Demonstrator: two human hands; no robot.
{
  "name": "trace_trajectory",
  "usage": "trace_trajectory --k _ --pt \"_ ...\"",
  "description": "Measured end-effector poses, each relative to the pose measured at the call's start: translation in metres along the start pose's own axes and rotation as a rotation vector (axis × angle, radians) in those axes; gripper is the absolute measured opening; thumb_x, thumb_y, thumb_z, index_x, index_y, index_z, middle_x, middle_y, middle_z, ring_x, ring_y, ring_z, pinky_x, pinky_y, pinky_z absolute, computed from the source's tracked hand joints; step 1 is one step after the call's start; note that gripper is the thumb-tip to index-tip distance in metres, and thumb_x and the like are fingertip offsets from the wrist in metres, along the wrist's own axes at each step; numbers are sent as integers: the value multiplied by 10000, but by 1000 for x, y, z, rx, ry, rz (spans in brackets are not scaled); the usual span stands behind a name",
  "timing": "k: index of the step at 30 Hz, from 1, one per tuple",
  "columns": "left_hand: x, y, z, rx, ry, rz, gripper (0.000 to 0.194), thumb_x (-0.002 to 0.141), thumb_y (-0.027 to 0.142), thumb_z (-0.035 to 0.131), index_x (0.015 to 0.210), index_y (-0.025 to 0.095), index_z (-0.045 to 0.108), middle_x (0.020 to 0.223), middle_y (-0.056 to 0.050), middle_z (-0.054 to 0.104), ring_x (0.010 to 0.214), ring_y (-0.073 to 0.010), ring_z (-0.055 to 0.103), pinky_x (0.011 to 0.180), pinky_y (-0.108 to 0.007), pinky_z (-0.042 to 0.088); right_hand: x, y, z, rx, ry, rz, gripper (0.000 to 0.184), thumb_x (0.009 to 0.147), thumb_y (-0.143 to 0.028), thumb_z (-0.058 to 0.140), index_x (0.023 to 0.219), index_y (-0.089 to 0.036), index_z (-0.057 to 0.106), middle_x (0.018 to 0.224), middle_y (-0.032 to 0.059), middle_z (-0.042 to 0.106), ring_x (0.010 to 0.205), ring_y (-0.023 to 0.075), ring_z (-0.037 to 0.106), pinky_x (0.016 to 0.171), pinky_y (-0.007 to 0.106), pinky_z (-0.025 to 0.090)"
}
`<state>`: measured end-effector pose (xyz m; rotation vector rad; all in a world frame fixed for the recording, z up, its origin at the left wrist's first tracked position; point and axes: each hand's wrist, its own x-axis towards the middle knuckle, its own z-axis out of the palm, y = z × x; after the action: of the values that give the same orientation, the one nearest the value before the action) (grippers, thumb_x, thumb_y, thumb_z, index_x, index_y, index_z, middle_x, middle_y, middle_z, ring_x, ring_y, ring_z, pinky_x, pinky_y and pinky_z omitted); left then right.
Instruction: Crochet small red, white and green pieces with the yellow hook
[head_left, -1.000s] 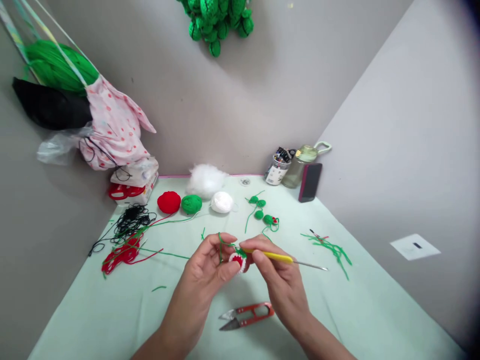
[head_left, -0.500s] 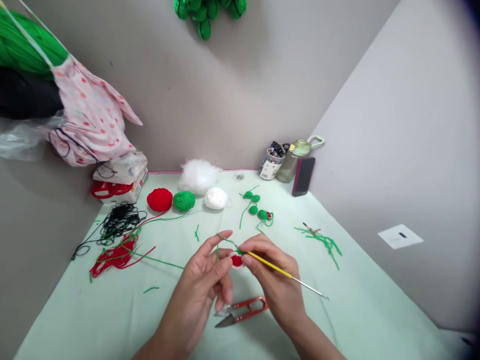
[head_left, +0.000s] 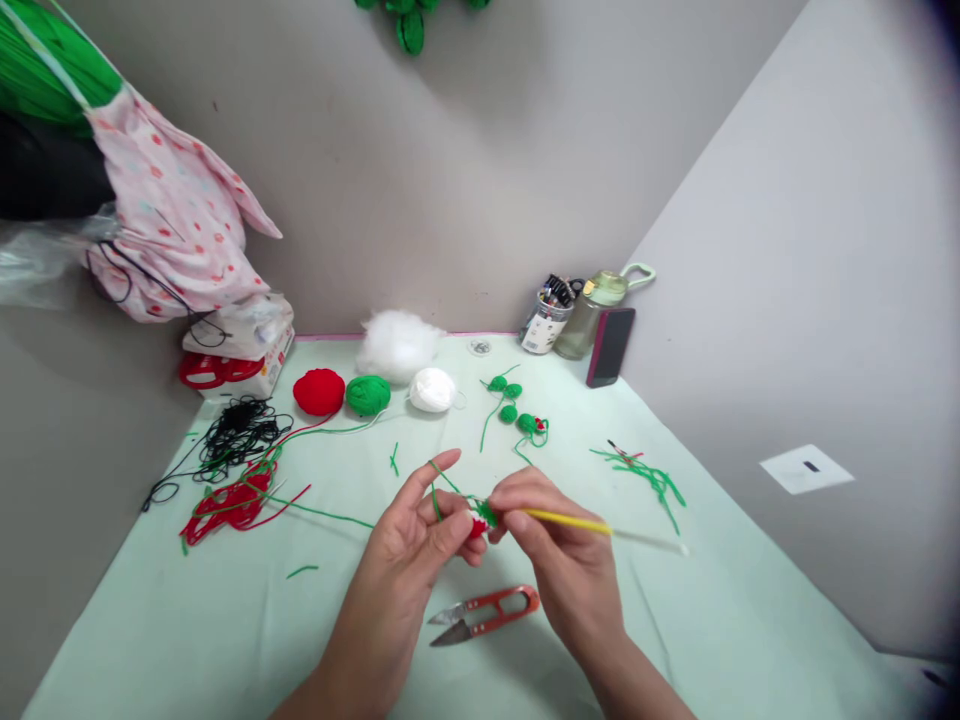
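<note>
— Okay, hands first?

— Left hand [head_left: 401, 565] pinches the small crocheted piece [head_left: 478, 524], red, white and green, between thumb and fingers; green strand [head_left: 435, 491] over its raised index finger. Right hand [head_left: 570, 560] is closed on the yellow-handled hook [head_left: 570, 520], its fingertips right at the piece. Whether the hands touch each other, cannot tell.

— Where is the piece?

— Held above the middle of the pale green tabletop [head_left: 217, 630], between the hands (hook's metal end, pointing right, is blurred). Orange-handled snips [head_left: 501, 608] lie below, on the near side.

— And farther off?

— Far left to centre, in a row: red yarn ball [head_left: 319, 392], green yarn ball [head_left: 367, 396], white yarn ball [head_left: 433, 390]. White fluff [head_left: 397, 346] behind them. Tangled red yarn [head_left: 236, 503] at left; green offcuts [head_left: 654, 479] at right. Far right, a phone [head_left: 611, 347] stands beside a bottle [head_left: 579, 328].
</note>
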<state>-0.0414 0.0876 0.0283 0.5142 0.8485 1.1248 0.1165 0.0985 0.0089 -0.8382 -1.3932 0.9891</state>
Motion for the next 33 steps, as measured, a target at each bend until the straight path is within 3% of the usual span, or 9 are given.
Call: trace_trajectory --k 4,6,10,14,18,24,28,33 --pt "0 -4 1 -18 33 -16 627 872 338 833 1441 251 584 806 44 648 747 -125 618 816 -292 515 -12 0 4 -375 1 -304 447 967 -57 634 1304 -326 749 1046 75 698 875 187 705 687 287 587" --pt "1 -6 2 18 47 41 648 866 325 838 1453 269 570 813 47 649 754 -128 622 802 -287 517 -14 -1 6 -454 14 -362 520 950 -6 624 1359 -314 713 1061 79 690 882 182 704 709 288 591" --pt "2 -6 2 64 30 138 712 859 304 838 1497 266 525 821 39 666 758 -143 627 787 -296 527 -6 -7 4 -299 24 -195 393 977 -43 610 1203 -314 783 977 51 691 854 157 693 692 261 581" --pt "2 -4 0 45 57 75 717 853 305 842 1500 270 533 840 38 669 744 -137 633 789 -299 518 2 -5 -3 1 -7 16 190 995 -225 674 1061 -315 828 988 50 721 810 158 682 693 290 588" --pt "1 -1 0 39 73 26 697 866 298 828 1496 251 536 808 42 670 753 -139 632 807 -300 507 4 1 -4 229 -24 106 143 984 -298 703 1032 -309 837 1046 57 782 746 140 683 688 290 593" --pt "-1 2 1 60 9 -3 677 895 306 794 1506 219 516 827 22 692 762 -146 624 816 -311 494 8 -3 0 402 61 256 154 964 -365 722 931 -236 800 888 47 795 645 127 669 650 274 588" --pt "-2 3 0 85 20 18 636 898 296 786 1482 235 542 845 26 663 767 -143 601 819 -307 475 9 -6 -2 393 55 261 192 997 -371 675 908 -216 747 839 33 778 640 128 677 646 268 583" --pt "-2 2 -1 139 30 61 572 924 328 758 1458 256 568 850 20 640 794 -154 588 838 -310 475 4 -10 -7 144 11 93 186 1051 -307 587 977 -226 737 939 41 775 768 151 714 754 305 598"
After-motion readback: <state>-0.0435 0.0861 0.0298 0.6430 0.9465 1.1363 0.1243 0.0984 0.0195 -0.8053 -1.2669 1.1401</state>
